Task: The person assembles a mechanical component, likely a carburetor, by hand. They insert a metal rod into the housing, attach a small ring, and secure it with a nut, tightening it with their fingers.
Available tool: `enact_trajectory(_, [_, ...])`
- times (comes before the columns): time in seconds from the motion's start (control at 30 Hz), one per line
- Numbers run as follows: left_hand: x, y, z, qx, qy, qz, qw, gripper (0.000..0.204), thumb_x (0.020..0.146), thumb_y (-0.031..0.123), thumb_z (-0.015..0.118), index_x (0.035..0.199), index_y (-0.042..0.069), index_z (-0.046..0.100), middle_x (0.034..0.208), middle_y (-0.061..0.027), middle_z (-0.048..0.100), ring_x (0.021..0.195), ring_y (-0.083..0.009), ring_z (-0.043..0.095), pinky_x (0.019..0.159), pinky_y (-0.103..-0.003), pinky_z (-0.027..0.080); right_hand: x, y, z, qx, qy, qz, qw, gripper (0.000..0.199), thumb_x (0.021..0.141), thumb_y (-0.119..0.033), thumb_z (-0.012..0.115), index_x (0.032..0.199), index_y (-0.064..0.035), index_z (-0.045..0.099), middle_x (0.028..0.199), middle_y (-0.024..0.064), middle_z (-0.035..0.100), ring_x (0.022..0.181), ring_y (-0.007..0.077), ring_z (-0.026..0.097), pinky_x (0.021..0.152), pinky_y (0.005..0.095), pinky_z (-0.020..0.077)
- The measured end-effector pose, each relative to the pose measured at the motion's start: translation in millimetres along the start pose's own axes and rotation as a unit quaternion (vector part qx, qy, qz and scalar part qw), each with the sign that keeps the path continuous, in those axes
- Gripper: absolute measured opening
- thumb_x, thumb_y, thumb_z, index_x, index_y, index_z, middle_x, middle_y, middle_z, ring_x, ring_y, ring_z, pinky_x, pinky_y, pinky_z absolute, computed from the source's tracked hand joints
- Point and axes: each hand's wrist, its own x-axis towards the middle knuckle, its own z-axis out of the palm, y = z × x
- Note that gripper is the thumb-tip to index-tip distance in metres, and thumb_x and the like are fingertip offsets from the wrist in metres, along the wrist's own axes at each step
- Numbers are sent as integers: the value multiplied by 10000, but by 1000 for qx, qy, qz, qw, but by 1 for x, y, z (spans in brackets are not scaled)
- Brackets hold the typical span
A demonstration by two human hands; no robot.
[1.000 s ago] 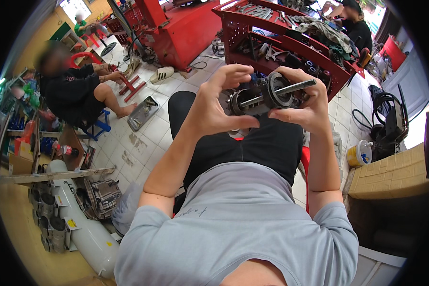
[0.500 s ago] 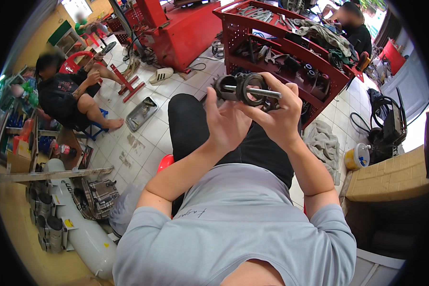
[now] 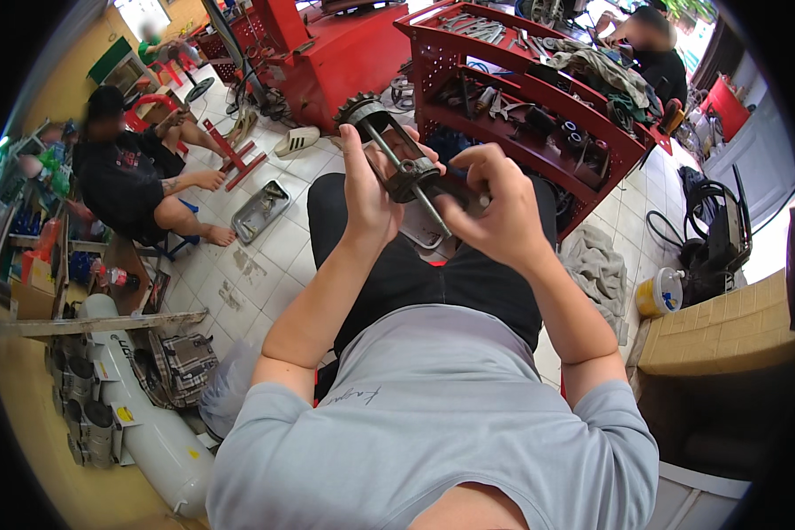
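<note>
My left hand [image 3: 371,199] is closed around a dark metal part with a toothed gear [image 3: 359,108] at its far end and an open frame behind it. A shiny steel rod [image 3: 433,210] runs lengthwise through this part and sticks out at its near end, toward my right hand. The part is tilted, gear end up and to the left. My right hand [image 3: 503,212] hovers just right of the rod's end, fingers bent and thumb apart from the index finger. It is slightly blurred, and I see nothing clearly held in it. Below, a metal tray [image 3: 422,231] partly shows between my knees.
A red tool cart [image 3: 521,84] with wrenches, rags and tools stands ahead to the right. A person [image 3: 119,177] sits low at the left, near a metal tray [image 3: 261,212] on the tiles. A grey cloth [image 3: 596,269] and a yellow bucket [image 3: 660,292] are at the right.
The metal part has swung from level between both hands to tilted in my left hand, farther left. My right hand has let go of it and moved down and slightly away.
</note>
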Motion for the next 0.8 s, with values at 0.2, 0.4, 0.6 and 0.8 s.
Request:
enact_trajectory(0.2, [2,-8,2,50,-2,-76,996,788,927,683,161,1012,10,563,779,-142,643,640,-274,670,541,-382,550,4,19,-24,213,-53,127,967,249,811,-58,486,1043,7,424,895,74,429,828,149,423,780,268,385])
enact_trajectory(0.4, [-6,-24,7,20,-1,-169,985,803,912,707,145,1005,30,567,766,-116,649,624,-246,661,451,-320,507,3,-1,-22,334,46,110,935,191,968,-115,522,1116,5,530,887,16,552,778,72,500,737,210,416])
enact_trajectory(0.6, [-7,-30,11,57,-5,-169,984,819,921,689,119,980,3,564,747,-132,628,582,-239,637,475,-326,523,5,-8,-28,386,12,60,921,215,945,-92,570,1120,29,603,1027,60,659,938,76,594,805,236,482])
enact_trajectory(0.8, [-10,-30,24,80,27,-173,981,821,933,666,114,941,-16,572,728,-133,618,517,-219,612,493,-332,543,2,-12,-26,414,-25,87,906,227,947,-61,552,1148,30,605,1023,62,672,877,61,605,728,203,491])
